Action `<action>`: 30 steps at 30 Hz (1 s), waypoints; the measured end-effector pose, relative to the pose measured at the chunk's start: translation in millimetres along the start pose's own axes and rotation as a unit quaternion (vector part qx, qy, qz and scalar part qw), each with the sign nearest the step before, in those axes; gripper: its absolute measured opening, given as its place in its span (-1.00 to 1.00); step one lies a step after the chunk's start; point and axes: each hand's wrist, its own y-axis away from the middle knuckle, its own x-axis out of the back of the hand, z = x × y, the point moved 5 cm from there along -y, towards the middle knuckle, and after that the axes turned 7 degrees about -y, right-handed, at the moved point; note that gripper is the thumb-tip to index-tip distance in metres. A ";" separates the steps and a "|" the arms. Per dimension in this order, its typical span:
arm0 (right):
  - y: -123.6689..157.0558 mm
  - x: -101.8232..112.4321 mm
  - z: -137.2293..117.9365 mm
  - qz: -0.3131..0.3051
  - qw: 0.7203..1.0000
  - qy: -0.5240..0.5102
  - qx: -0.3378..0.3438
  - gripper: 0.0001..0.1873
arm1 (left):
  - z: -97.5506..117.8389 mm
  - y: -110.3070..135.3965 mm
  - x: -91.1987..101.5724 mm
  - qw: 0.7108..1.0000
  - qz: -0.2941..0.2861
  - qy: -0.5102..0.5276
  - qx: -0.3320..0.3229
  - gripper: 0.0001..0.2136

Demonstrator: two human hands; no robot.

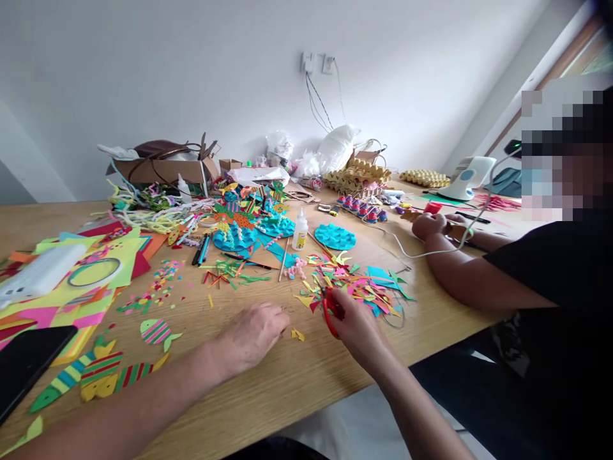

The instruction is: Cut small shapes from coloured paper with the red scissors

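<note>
My right hand [355, 329] is closed round the red handles of a pair of scissors [329, 311], at the near edge of a heap of coloured paper scraps [357, 287]. My left hand [253, 334] rests knuckles-up on the wooden table [287, 383], fingers curled, fingertips next to a small yellow paper scrap [297, 334]; whether it pinches anything is hidden. Striped paper fish [158, 332] lie to its left, more paper fish [98, 374] nearer the front edge.
A person in black sits at the right, hands [431, 225] on a corded tool. A glue bottle [300, 231], blue egg-tray discs [335, 236], pens, coloured paper sheets [86, 281], a black tablet [26, 364], a cardboard box [163, 169] and egg cartons [357, 176] crowd the table.
</note>
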 end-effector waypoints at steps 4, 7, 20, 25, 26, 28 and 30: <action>-24.0 -13.6 -9.3 -0.063 0.996 0.047 0.031 -0.80 | 11.7 16.3 1.0 1.000 -0.016 -0.013 0.012 -0.86; -35.5 -23.9 -11.2 -0.097 0.991 0.081 0.040 -0.72 | 20.2 31.0 -0.2 0.998 -0.054 0.002 0.039 -0.77; -40.3 -24.5 -13.6 -0.078 0.994 0.073 0.034 -0.83 | 14.1 51.6 -5.4 0.967 0.021 0.221 0.125 -0.82; -30.8 -7.3 -24.3 -0.027 0.997 -0.046 0.047 -0.89 | -2.8 45.6 0.7 0.902 0.109 0.370 0.193 -0.88; -26.8 -5.2 -29.6 -0.029 0.995 -0.074 0.052 -0.91 | -6.9 44.5 1.1 0.879 0.129 0.409 0.209 -0.87; -17.8 -4.9 -42.2 -0.045 0.987 -0.141 0.058 -0.93 | -13.0 41.9 1.8 0.837 0.164 0.469 0.231 -0.80; -8.7 -10.6 -54.3 -0.081 0.947 -0.310 0.037 -0.89 | -14.6 37.8 2.3 0.813 0.183 0.503 0.231 -0.76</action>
